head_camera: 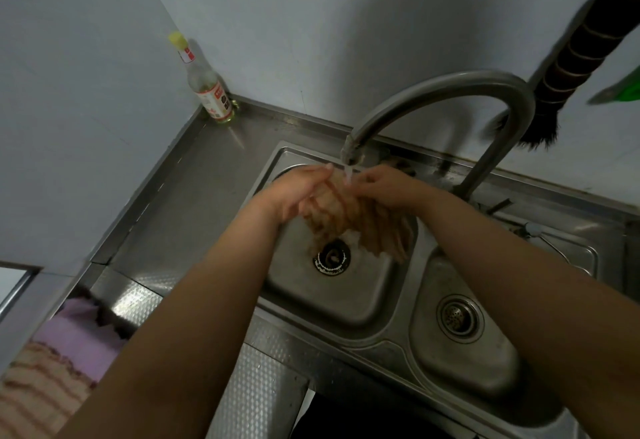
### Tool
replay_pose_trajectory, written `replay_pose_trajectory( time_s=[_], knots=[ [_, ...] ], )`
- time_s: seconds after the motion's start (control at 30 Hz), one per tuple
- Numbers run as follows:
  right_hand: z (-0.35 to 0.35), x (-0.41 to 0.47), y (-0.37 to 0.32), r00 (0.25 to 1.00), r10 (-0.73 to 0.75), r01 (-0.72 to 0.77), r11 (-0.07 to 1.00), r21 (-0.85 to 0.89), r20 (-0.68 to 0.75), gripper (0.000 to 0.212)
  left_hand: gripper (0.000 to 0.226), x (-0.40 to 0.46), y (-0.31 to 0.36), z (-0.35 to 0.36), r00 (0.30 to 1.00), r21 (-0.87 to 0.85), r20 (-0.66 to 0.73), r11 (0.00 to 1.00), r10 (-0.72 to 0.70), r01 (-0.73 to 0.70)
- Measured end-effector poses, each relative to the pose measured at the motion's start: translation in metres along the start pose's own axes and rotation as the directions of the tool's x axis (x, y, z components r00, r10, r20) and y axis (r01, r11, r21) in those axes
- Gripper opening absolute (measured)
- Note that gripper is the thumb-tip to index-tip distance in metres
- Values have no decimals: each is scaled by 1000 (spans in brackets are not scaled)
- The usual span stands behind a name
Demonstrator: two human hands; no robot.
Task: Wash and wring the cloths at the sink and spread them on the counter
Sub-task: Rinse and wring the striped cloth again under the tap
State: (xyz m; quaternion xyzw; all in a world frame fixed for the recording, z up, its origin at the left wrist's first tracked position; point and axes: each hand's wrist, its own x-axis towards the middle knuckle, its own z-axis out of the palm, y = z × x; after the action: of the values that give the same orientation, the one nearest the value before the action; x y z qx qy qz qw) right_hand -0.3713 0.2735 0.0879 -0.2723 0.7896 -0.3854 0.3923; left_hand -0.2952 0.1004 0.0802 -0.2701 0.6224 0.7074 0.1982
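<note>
Cloth [360, 220] hangs lengthwise under tap [353, 153], held by both hands.

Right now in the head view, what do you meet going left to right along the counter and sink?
Purple cloth → bottle → left hand → striped cloth under the tap → right hand → small basin drain.

three cloths [360, 217], two basins [332, 296] — one bottle [207, 85]
</note>
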Motion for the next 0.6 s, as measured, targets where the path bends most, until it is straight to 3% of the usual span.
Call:
replay_pose_trajectory(
  time_s=[0.1,0.17,0.23,0.33,0.37,0.43,0.5,0.6],
  knots=[
    [1,5,-4,982,0,37,980,195,-187,33,53,-6,-4,-7,993,251,110,968,-32,4],
    [1,6,-4,973,18,62,940,336,-228,35,62,-7,-13,-17,980,264,185,964,-73,22],
    [-1,9,0,962,90,56,862,504,-260,36,61,-8,-27,-23,985,165,170,986,-41,12],
    [-1,12,-1,924,218,49,749,661,-315,38,54,-5,-43,-13,997,-185,-2,980,71,-70],
    [1,12,-3,913,239,5,804,595,-330,36,55,-1,-45,-6,995,-279,-85,957,61,-82],
    [15,8,-9,910,180,-72,956,285,-374,34,58,7,-42,8,976,-410,-219,910,-24,-69],
    [36,6,-11,915,87,-37,990,133,-393,36,54,10,-34,24,965,-503,-235,864,-112,-22],
    [57,9,-14,901,-1,-7,1000,-17,-433,41,35,12,-21,53,940,-490,-277,871,-200,41]
  ],
)
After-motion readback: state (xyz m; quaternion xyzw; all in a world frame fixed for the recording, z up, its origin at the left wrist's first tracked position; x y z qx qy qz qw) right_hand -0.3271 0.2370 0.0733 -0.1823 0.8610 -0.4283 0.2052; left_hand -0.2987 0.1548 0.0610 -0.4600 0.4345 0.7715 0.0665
